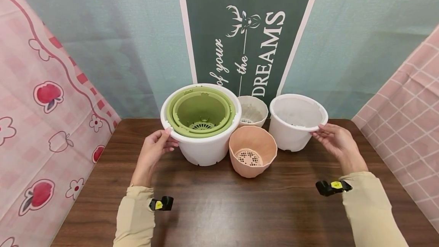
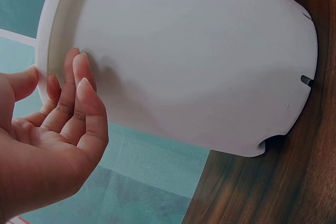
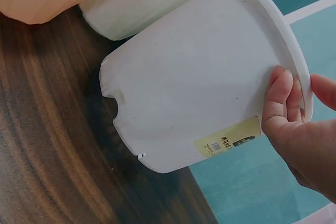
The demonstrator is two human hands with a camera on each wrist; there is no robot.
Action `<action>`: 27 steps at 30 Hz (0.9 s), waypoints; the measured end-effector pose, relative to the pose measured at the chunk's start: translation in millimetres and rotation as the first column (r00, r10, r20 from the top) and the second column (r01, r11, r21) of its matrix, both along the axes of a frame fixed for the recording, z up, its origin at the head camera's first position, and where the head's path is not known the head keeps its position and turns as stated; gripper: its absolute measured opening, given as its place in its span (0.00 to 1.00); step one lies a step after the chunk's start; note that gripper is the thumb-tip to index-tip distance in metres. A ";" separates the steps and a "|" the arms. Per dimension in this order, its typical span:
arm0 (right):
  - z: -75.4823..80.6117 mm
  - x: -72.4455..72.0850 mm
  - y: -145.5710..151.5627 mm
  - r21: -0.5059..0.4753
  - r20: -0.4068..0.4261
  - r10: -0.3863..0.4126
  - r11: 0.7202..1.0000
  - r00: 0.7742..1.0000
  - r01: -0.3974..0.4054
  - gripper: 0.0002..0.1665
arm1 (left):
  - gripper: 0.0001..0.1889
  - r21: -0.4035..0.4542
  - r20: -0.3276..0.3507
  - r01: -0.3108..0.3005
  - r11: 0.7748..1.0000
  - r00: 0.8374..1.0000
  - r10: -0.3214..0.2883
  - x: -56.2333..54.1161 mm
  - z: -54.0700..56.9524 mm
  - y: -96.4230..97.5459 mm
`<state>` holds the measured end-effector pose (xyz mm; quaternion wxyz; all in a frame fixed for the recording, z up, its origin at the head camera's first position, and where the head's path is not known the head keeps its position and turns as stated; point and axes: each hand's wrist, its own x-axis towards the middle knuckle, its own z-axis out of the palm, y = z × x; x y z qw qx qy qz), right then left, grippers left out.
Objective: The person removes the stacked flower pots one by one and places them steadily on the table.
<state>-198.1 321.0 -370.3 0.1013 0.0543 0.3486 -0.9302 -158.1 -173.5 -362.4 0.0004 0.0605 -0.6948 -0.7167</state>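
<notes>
At the left of the head view stands a large white flowerpot [image 1: 202, 151] with two green flowerpots [image 1: 202, 104] nested inside it. My left hand [image 1: 156, 144] pinches its rim, thumb on the outer edge and fingers beneath the lip. To the right is another white flowerpot [image 1: 291, 136], whose rim my right hand [image 1: 337, 142] pinches. In the right wrist view this white pot [image 3: 184, 87] carries a yellowish label [image 3: 228, 137] on its side. Between the two sit an orange flowerpot [image 1: 252, 140], in front, and a smaller pale flowerpot [image 1: 252, 104] behind it.
The pots are near the back edge of a dark wooden table [image 1: 233, 209]. A green and teal cloth [image 1: 240, 29] with lettering hangs behind. Pink patterned cloth [image 1: 51, 125] hangs at the left, and pink checked cloth [image 1: 404, 125] at the right.
</notes>
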 end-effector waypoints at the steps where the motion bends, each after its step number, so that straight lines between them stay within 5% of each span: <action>1: -1.4 0.4 0.4 -0.006 0.001 -0.001 1.000 1.000 0.001 0.13 | 0.14 -0.001 -0.002 0.001 1.000 1.000 -0.001 -0.1 -0.2 0.0; 27: -19.2 2.6 0.4 -0.002 -0.003 0.001 1.000 1.000 -0.001 0.15 | 0.14 0.011 0.007 -0.006 1.000 1.000 0.006 0.0 -1.5 0.2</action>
